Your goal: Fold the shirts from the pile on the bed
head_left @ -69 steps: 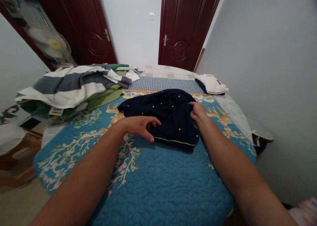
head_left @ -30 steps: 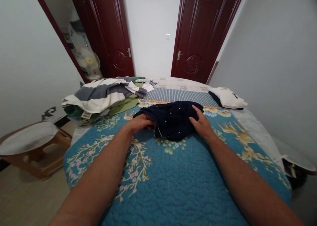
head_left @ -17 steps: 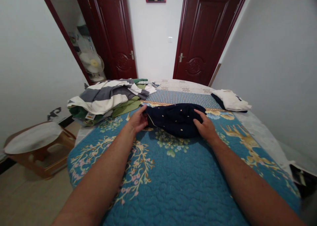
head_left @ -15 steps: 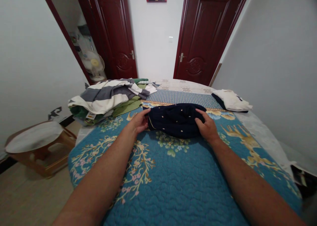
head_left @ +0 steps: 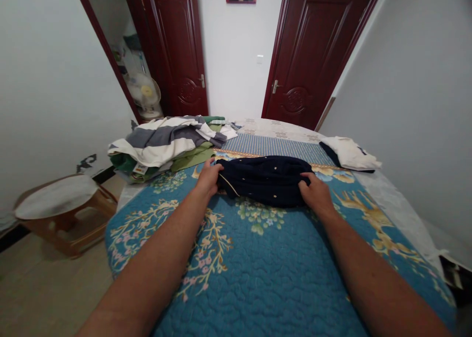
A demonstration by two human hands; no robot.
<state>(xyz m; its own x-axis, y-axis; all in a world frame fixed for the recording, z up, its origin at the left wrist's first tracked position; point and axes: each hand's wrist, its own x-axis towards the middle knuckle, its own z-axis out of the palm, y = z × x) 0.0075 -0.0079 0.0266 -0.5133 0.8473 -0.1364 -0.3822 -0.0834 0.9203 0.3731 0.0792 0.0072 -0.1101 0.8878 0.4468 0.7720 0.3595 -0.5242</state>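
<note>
A folded navy garment [head_left: 266, 179] with small pale dots and a light piped edge lies on the blue flowered quilt [head_left: 258, 268] of the bed. My left hand [head_left: 208, 177] grips its left end, fingers curled into the cloth. My right hand [head_left: 316, 192] clasps its right end, fingers tucked round the fold. Both forearms stretch over the quilt toward it.
A heap of clothes [head_left: 162, 142], grey-and-white striped over green, sits at the bed's far left. A folded white and dark garment [head_left: 350, 154] lies far right. A wooden stool [head_left: 62, 211] stands on the floor at left. Two dark red doors [head_left: 306, 56] and a fan [head_left: 145, 93] are beyond.
The navy garment has been folded into a smaller, narrower bundle and shifted farther up the bed. Both hands moved from its top surface to gripping its two ends.
</note>
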